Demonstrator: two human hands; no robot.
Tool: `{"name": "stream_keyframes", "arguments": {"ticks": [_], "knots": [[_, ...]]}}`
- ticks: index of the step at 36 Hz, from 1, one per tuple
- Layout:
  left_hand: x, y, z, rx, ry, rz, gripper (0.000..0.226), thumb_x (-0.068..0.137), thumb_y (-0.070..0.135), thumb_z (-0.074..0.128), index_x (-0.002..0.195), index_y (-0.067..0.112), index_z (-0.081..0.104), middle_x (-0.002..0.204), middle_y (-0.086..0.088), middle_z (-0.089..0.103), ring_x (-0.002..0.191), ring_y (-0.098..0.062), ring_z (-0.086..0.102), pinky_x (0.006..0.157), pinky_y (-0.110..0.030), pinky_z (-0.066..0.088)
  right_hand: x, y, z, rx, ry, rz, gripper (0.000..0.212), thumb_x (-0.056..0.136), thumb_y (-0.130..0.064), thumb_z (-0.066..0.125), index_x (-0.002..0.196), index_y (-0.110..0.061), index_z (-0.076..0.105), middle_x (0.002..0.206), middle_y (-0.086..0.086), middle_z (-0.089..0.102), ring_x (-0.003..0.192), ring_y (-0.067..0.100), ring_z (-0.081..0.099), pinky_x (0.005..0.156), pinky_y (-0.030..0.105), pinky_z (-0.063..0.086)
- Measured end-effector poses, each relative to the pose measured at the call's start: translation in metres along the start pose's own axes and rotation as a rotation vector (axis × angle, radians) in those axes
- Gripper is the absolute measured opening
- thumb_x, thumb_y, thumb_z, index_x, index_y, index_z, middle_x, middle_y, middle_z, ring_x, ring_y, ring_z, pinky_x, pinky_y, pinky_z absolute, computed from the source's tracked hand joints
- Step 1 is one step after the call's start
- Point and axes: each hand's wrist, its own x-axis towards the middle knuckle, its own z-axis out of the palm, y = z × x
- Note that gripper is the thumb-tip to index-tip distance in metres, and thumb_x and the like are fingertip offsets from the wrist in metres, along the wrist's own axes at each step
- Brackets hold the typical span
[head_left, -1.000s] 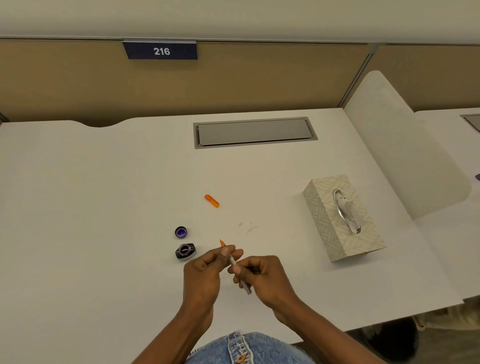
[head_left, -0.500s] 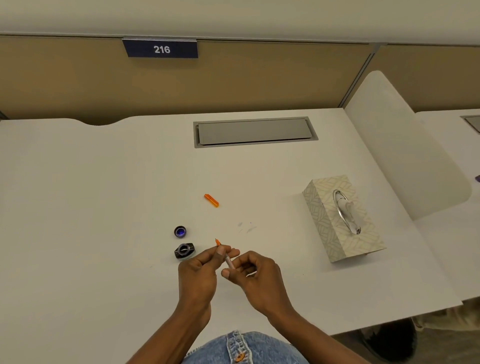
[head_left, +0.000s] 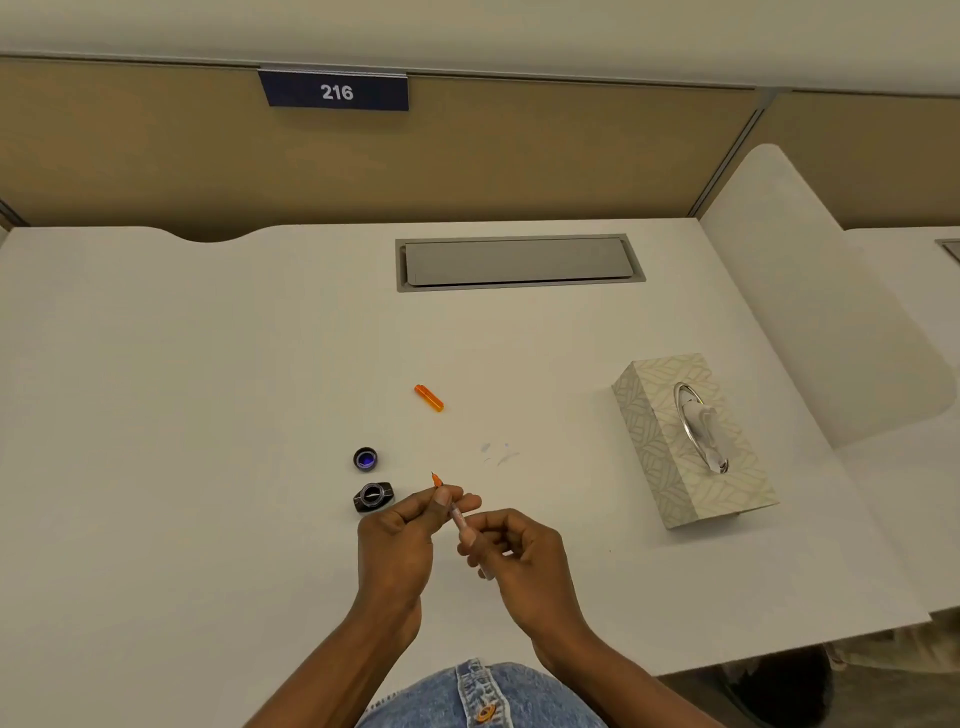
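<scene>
Both hands hold a slim pen (head_left: 459, 518) just right of the ink bottle (head_left: 373, 497), over the desk (head_left: 208, 415). The left hand (head_left: 402, 538) pinches the front of the pen between thumb and fingertips, right behind the orange nib (head_left: 436, 479). The nib pokes out past the fingers and points away from the person. The right hand (head_left: 522, 558) curls its fingers round the pale rear part of the pen, farther right of the bottle and nearer the person. The pen slants between the two hands, its nib end closest to the bottle. Whether it touches the desk cannot be told.

The bottle stands open on the desk, just beside the left hand's fingers; whether they touch is unclear. Its lid (head_left: 365, 459) lies just behind the bottle, inside up, with blue-purple ink showing in it. An orange cap (head_left: 429, 398) lies on its side farther behind the bottle and a little to the right. Faint grey smudges (head_left: 498, 452) mark the desk right of the bottle, beyond the hands. A patterned tissue box (head_left: 654, 447) sits well to the right of the bottle, a tissue (head_left: 704, 421) sticking out of its oval slot. Far behind the bottle a grey hatch (head_left: 519, 261) lies shut in the desk, and beyond that a sign (head_left: 336, 92) reading 216 hangs on a tan partition (head_left: 519, 156). Jeans (head_left: 467, 696) show nearer than the bottle, at the desk's front edge.
</scene>
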Motion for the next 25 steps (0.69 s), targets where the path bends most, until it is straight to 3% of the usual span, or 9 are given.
{"name": "stream_keyframes", "arguments": {"ticks": [4,9,13,17,21,25], "knots": [[0.0008,-0.0009,0.0007,0.013,0.0,0.009,0.021,0.103,0.022,0.064,0.096,0.014,0.083,0.092,0.001,0.085,0.11,-0.014,0.075,0.11,-0.042,0.045,-0.0018,-0.0023,0.0017,0.001,-0.007,0.013,0.021,0.105,-0.031,0.065,0.1,-0.023,0.083,0.086,-0.001,0.084,0.08,0.016,0.078,0.072,0.023,0.061],[-0.0002,-0.0014,0.0003,0.002,-0.01,-0.005,0.02,0.102,0.023,0.065,0.097,0.015,0.083,0.093,0.0,0.085,0.112,-0.016,0.075,0.118,-0.047,0.042,-0.0002,-0.0022,0.0016,-0.03,0.01,0.025,0.006,0.097,-0.022,0.077,0.094,-0.023,0.083,0.083,-0.002,0.083,0.073,0.011,0.074,0.069,0.023,0.059],[-0.0023,-0.0002,-0.0002,0.003,-0.013,-0.003,0.02,0.102,0.024,0.065,0.097,0.017,0.083,0.092,0.001,0.085,0.112,-0.013,0.074,0.116,-0.043,0.04,0.0003,-0.0014,0.0003,0.009,0.028,0.038,0.002,0.091,-0.025,0.084,0.092,-0.023,0.082,0.083,-0.001,0.081,0.07,0.008,0.07,0.067,0.021,0.058],[-0.003,0.002,-0.0003,0.005,-0.019,0.002,0.02,0.102,0.025,0.065,0.099,0.016,0.083,0.093,0.001,0.085,0.111,-0.01,0.075,0.108,-0.037,0.04,-0.0022,-0.0013,0.0014,0.019,0.011,0.052,0.019,0.099,-0.037,0.073,0.094,-0.022,0.084,0.085,-0.001,0.083,0.079,0.017,0.076,0.073,0.024,0.062],[-0.0036,0.0016,-0.0003,0.011,-0.019,0.01,0.02,0.102,0.026,0.065,0.1,0.015,0.082,0.093,0.001,0.085,0.109,-0.011,0.076,0.094,-0.026,0.045,-0.0035,-0.0012,0.003,0.038,-0.008,0.068,0.025,0.102,-0.037,0.067,0.095,-0.021,0.084,0.084,0.001,0.083,0.076,0.013,0.076,0.074,0.024,0.062],[-0.0045,0.0006,-0.0005,0.015,-0.022,0.01,0.021,0.102,0.026,0.064,0.1,0.017,0.082,0.092,0.003,0.085,0.111,-0.009,0.074,0.106,-0.035,0.04,-0.0026,0.0,0.0023,0.013,0.005,0.064,0.016,0.099,-0.03,0.074,0.094,-0.018,0.083,0.082,0.002,0.082,0.073,0.013,0.075,0.071,0.022,0.06]]}}
